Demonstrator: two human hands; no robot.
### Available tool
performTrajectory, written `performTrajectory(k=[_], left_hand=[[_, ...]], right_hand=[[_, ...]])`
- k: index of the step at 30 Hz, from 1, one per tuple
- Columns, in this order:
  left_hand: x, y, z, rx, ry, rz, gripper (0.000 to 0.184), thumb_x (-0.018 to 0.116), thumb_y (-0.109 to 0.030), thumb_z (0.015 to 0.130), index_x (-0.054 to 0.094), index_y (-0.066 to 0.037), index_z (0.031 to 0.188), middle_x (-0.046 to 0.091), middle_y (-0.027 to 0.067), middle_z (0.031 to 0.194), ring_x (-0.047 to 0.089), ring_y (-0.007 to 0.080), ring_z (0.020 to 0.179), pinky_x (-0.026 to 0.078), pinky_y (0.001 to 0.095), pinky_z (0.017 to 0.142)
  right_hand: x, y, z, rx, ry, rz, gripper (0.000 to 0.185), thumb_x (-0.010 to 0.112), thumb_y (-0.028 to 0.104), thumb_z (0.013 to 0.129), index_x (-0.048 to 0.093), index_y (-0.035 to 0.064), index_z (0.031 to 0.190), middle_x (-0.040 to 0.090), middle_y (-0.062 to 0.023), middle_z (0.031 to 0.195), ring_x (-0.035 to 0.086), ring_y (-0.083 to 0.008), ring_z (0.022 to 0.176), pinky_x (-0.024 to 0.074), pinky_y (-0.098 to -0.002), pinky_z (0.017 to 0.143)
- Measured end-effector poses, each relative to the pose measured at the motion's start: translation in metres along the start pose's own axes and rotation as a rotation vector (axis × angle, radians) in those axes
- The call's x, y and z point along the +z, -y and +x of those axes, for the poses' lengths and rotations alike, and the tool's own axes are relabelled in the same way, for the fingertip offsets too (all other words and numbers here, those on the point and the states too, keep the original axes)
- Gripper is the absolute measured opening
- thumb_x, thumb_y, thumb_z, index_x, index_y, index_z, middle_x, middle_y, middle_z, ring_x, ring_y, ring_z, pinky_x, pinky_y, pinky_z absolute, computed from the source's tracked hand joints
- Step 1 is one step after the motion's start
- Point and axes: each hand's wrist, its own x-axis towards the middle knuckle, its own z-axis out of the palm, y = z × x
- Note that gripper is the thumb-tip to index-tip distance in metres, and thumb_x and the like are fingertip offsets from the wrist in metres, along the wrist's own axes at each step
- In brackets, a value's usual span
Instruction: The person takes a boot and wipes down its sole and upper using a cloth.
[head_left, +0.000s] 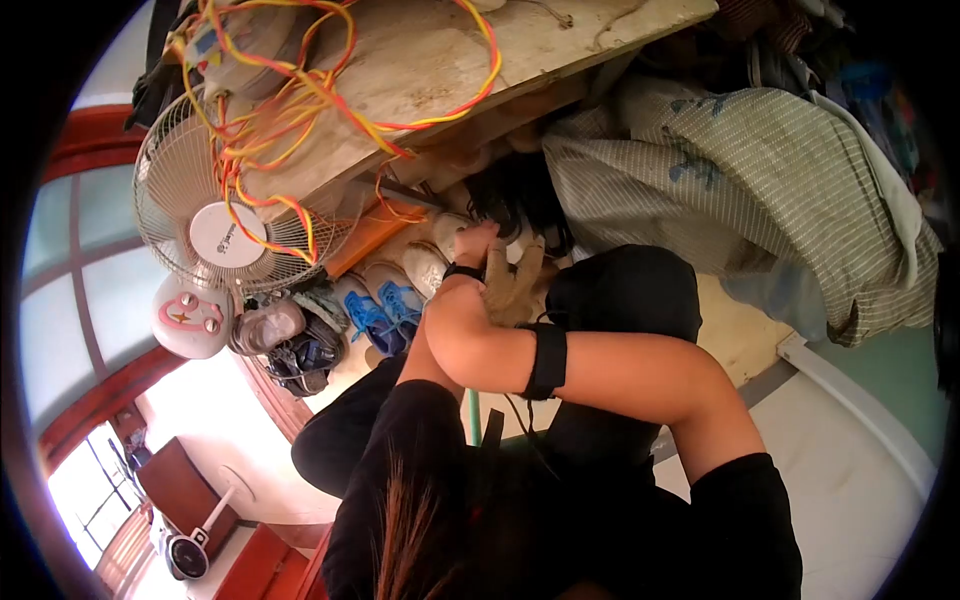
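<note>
Fan hub (228,235), far left: one short line of dark lettering, too small to read.
Fan base (193,316), left: yellow star-like mark on pink.
Readable words: none.

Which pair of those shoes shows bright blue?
The blue-marked pair, just left of the whitish shoe in the picture. That pale neighbour shows no bright blue.

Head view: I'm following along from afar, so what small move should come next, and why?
Probably ease the bare hand sideways onto the pale shoe next to the blue-laced shoes, since the hand reaches in close beside it; its grip is too unclear to judge.
</note>
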Motion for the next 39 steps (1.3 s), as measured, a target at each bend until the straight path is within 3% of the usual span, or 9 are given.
performTrajectory(k=[1,5,14,16,18,22,26,32,39], left_hand=[[-0.001,0.004,-0.004,-0.008,-0.008,-0.010,0.036,0.055,-0.027,0.085,0.057,-0.015,0.119,0.057,0.0046,0.125,0.062,0.0296,0.103,0.052,0.0427,0.082],[-0.046,0.012,-0.033,0.031,-0.215,-0.287,0.036,0.056,-0.024,0.085,0.058,-0.009,0.117,0.059,0.0135,0.122,0.060,0.0333,0.105,0.050,0.0412,0.084],[-0.116,0.050,-0.131,0.312,-0.273,-0.410,0.040,0.053,-0.029,0.092,0.055,-0.004,0.123,0.053,0.0248,0.126,0.052,0.0394,0.114,0.043,0.0425,0.095],[-0.138,0.029,-0.165,-0.025,-0.324,-0.671,0.035,0.049,-0.032,0.097,0.057,0.001,0.106,0.058,0.0241,0.100,0.054,0.0406,0.099,0.043,0.0440,0.086],[-0.169,0.005,-0.206,-0.025,-0.432,-0.751,0.038,0.051,-0.033,0.097,0.047,0.002,0.082,0.050,0.0140,0.075,0.050,0.0298,0.074,0.040,0.0392,0.068],[-0.189,0.001,-0.260,-0.005,-0.596,-0.464,0.040,0.054,-0.031,0.094,0.053,0.006,0.078,0.052,0.0206,0.080,0.051,0.0348,0.081,0.041,0.0413,0.074],[-0.212,0.011,-0.307,-0.224,-0.872,-0.957,0.049,0.059,-0.034,0.092,0.051,0.006,0.065,0.048,0.0103,0.061,0.050,0.0179,0.061,0.040,0.0347,0.058],[-0.203,0.057,-0.344,-0.357,-1.111,-0.984,0.055,0.060,-0.040,0.092,0.051,0.006,0.063,0.041,0.0040,0.051,0.038,0.0090,0.053,0.035,0.0310,0.049],[-0.203,0.086,-0.339,-0.481,-1.281,-1.227,0.058,0.066,-0.040,0.086,0.047,0.003,0.053,0.037,-0.0025,0.048,0.033,0.0069,0.051,0.028,0.0304,0.046]], right_hand=[[-0.009,-0.027,0.001,-0.496,0.181,0.114,0.024,0.068,0.015,0.076,0.073,0.0078,0.098,0.069,-0.0044,0.095,0.066,-0.0248,0.089,0.0516,-0.0387,0.071],[-0.022,-0.083,-0.014,-0.696,-0.231,0.231,0.011,0.065,0.009,0.067,0.073,0.0101,0.075,0.070,-0.0081,0.078,0.068,-0.0235,0.075,0.0507,-0.0374,0.058],[-0.053,-0.131,-0.002,-0.454,-0.194,0.526,0.029,0.056,0.015,0.067,0.071,-0.0008,0.085,0.066,-0.0243,0.088,0.066,-0.0386,0.085,0.0534,-0.0436,0.073],[-0.057,-0.136,0.005,-0.446,-0.114,0.426,0.028,0.055,0.014,0.068,0.071,0.0002,0.086,0.065,-0.0248,0.090,0.065,-0.0401,0.085,0.0529,-0.0444,0.074],[-0.050,-0.131,0.014,-0.367,-0.172,0.441,0.030,0.052,0.010,0.069,0.069,0.0006,0.091,0.065,-0.0245,0.092,0.063,-0.0406,0.087,0.0515,-0.0452,0.076],[-0.056,-0.126,0.011,-0.557,-0.294,0.504,0.030,0.048,0.006,0.071,0.066,-0.0011,0.095,0.064,-0.0246,0.091,0.061,-0.0414,0.089,0.0489,-0.0453,0.076],[-0.078,-0.108,-0.007,-0.672,-0.454,0.777,0.028,0.047,0.006,0.073,0.062,-0.0034,0.095,0.062,-0.0249,0.087,0.058,-0.0418,0.084,0.0466,-0.0430,0.073],[-0.100,-0.057,-0.021,-0.691,-0.822,1.175,0.027,0.046,0.004,0.077,0.061,-0.0040,0.098,0.064,-0.0162,0.084,0.061,-0.0218,0.076,0.0477,-0.0309,0.072],[-0.094,-0.008,-0.013,-0.866,-0.517,1.470,0.035,0.051,0.002,0.079,0.061,0.0027,0.112,0.066,-0.0067,0.103,0.059,-0.0109,0.096,0.0459,-0.0270,0.085]])
